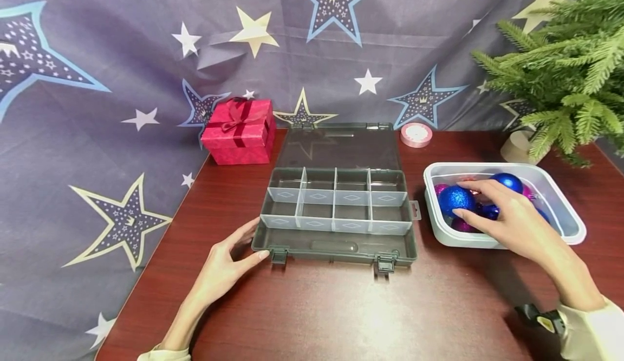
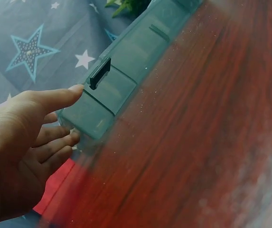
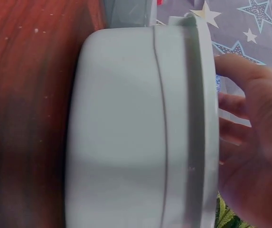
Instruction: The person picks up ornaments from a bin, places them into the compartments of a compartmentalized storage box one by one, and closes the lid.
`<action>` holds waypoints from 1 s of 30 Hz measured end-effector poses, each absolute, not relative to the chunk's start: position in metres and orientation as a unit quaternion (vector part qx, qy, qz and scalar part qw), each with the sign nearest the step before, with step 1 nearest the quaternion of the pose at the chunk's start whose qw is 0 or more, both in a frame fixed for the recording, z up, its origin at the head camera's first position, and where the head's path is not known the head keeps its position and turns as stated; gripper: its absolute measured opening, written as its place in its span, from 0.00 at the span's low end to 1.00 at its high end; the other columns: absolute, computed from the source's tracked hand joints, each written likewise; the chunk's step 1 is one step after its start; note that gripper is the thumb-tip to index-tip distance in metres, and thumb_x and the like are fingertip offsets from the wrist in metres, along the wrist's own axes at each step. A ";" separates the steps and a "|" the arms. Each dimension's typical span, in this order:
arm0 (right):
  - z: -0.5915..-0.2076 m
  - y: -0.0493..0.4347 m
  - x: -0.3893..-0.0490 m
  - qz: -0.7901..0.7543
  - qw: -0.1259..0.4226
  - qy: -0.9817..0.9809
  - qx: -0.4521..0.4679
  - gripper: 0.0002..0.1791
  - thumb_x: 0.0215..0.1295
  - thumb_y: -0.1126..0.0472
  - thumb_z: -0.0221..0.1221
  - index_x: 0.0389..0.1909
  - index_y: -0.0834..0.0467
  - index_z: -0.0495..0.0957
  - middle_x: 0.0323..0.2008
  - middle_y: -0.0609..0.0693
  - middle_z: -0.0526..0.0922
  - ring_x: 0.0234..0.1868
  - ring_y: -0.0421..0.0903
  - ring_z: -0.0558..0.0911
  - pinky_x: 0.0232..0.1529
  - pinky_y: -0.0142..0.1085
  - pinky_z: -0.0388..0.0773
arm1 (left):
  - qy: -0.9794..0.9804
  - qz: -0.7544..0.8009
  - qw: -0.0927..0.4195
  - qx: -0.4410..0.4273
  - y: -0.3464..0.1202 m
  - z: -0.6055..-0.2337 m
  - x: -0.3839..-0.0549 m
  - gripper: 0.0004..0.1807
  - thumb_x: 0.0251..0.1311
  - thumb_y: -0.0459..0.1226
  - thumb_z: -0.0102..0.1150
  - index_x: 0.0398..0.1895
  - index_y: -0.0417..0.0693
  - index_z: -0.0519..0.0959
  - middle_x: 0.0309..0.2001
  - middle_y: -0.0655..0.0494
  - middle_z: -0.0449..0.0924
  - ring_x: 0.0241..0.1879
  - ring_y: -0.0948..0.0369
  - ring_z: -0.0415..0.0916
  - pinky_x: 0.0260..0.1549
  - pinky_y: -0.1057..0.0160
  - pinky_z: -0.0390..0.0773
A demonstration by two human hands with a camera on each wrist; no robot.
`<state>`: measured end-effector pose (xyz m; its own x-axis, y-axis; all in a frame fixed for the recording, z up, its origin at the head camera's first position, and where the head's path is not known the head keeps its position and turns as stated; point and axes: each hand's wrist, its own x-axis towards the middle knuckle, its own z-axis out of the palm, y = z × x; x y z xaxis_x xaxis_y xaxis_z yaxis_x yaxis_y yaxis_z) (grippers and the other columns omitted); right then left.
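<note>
A dark translucent organizer case (image 1: 333,242) lies on the table with its lid (image 1: 341,147) raised at the back and pale dividers inside. My left hand (image 1: 219,269) rests at its front left corner. The thumb touches the front edge near a latch (image 2: 100,73), while fairly straight fingers lie along the left end. On the right, my right hand (image 1: 521,223) reaches over a white plastic tub (image 1: 560,209). Thumb and fingers hold a glittery blue ball ornament (image 1: 455,201) among other blue and magenta balls. In the right wrist view, the tub wall (image 3: 121,128) hides most of that ball.
A red gift box (image 1: 239,136) with a dark ribbon stands at the back left. Behind the tub are a pink ribbon roll (image 1: 416,134) and an artificial fir tree (image 1: 575,73). A star-print cloth (image 1: 146,52) hangs along the back and left of the table.
</note>
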<state>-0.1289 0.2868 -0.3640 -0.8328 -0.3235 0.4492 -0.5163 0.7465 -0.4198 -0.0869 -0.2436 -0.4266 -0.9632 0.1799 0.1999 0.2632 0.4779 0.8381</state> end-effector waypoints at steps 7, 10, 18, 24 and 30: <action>-0.354 0.284 -0.131 0.284 0.190 -0.913 0.223 0.33 0.52 0.64 0.79 0.61 0.54 0.82 0.50 0.50 0.85 0.46 0.24 0.75 0.50 0.13 0.64 | -0.861 -0.493 0.042 -0.120 -0.244 -0.426 -0.087 0.39 0.60 0.40 0.76 0.75 0.56 0.71 0.63 0.53 0.81 0.61 0.57 0.79 0.59 0.75 0.70; -0.349 0.281 -0.132 0.294 0.184 -0.912 0.220 0.33 0.53 0.64 0.78 0.62 0.51 0.82 0.51 0.49 0.85 0.47 0.24 0.75 0.49 0.13 0.64 | -0.860 -0.495 0.038 -0.115 -0.244 -0.426 -0.086 0.40 0.61 0.40 0.76 0.76 0.55 0.70 0.63 0.53 0.81 0.61 0.56 0.79 0.59 0.76 0.70; -0.341 0.268 -0.142 0.311 0.157 -0.907 0.237 0.31 0.57 0.63 0.77 0.63 0.49 0.81 0.54 0.48 0.85 0.51 0.27 0.79 0.52 0.12 0.65 | -0.852 -0.511 0.033 -0.108 -0.244 -0.428 -0.085 0.36 0.61 0.40 0.76 0.73 0.57 0.74 0.57 0.52 0.85 0.58 0.57 0.81 0.56 0.75 0.73; -0.336 0.264 -0.151 0.291 0.177 -0.898 0.279 0.31 0.54 0.67 0.77 0.61 0.56 0.82 0.50 0.50 0.86 0.45 0.41 0.83 0.52 0.14 0.67 | -0.847 -0.519 0.029 -0.109 -0.244 -0.428 -0.086 0.36 0.61 0.40 0.76 0.73 0.57 0.75 0.58 0.52 0.84 0.59 0.57 0.81 0.57 0.74 0.74; -0.330 0.256 -0.159 0.308 0.158 -0.893 0.286 0.28 0.57 0.68 0.76 0.60 0.57 0.82 0.51 0.50 0.85 0.45 0.46 0.85 0.47 0.15 0.72 | -0.844 -0.524 0.029 -0.110 -0.243 -0.428 -0.086 0.36 0.61 0.39 0.76 0.73 0.56 0.75 0.58 0.52 0.84 0.59 0.57 0.80 0.57 0.74 0.74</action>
<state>-0.1590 0.2558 -0.3299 -0.7866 -0.4131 0.4588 -0.6082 0.6465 -0.4606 -0.0863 -0.2434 -0.4281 -0.9740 0.1559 0.1645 0.2166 0.4261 0.8784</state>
